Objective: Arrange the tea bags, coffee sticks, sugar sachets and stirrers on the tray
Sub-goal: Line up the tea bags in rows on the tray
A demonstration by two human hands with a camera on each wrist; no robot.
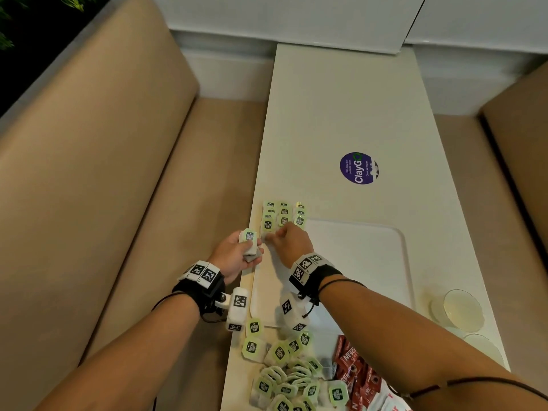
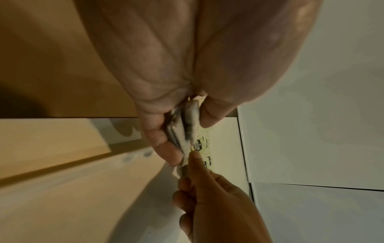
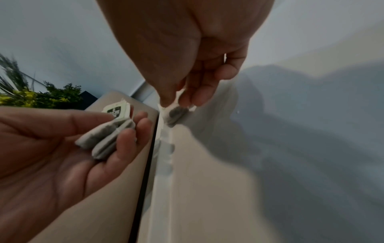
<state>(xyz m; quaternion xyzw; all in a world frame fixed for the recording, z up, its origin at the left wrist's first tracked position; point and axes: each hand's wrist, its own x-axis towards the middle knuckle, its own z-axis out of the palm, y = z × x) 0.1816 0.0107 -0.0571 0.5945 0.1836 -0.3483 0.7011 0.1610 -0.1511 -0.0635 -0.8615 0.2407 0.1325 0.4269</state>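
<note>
Palm-up, the left hand [image 1: 237,253] hangs just off the left edge of the long white bench [image 1: 355,120], its fingers and thumb curled round a small bunch of grey paper tea bags with pale green tags [image 1: 249,246]; the right wrist view shows about three bags lying across the fingers, one tag standing up at the far end. Just beside it, the right hand [image 1: 292,244] is over the far left corner of the white rectangular plastic tray [image 1: 370,262], thumb and fingertips [image 3: 199,97] pinching a single grey tea bag [image 3: 174,115] that hangs down close to the tray's rim. Whether that bag touches the tray cannot be told.

Beyond the right hand, three short rows of green-tagged tea bags [image 1: 283,216] overlap one another at the tray's far left corner, near the bench's left edge. The rest of the tray surface is bare white.

Toward the near end of the bench, a loose heap of the same green-tagged tea bags [image 1: 284,372] spreads by the left edge, and red coffee sticks [image 1: 355,378] lie just beside it, partly under the right forearm. Near the right edge stand clear glass cups [image 1: 462,311]. Further along the bench is a round purple sticker [image 1: 357,168], well apart from the tray.
</note>
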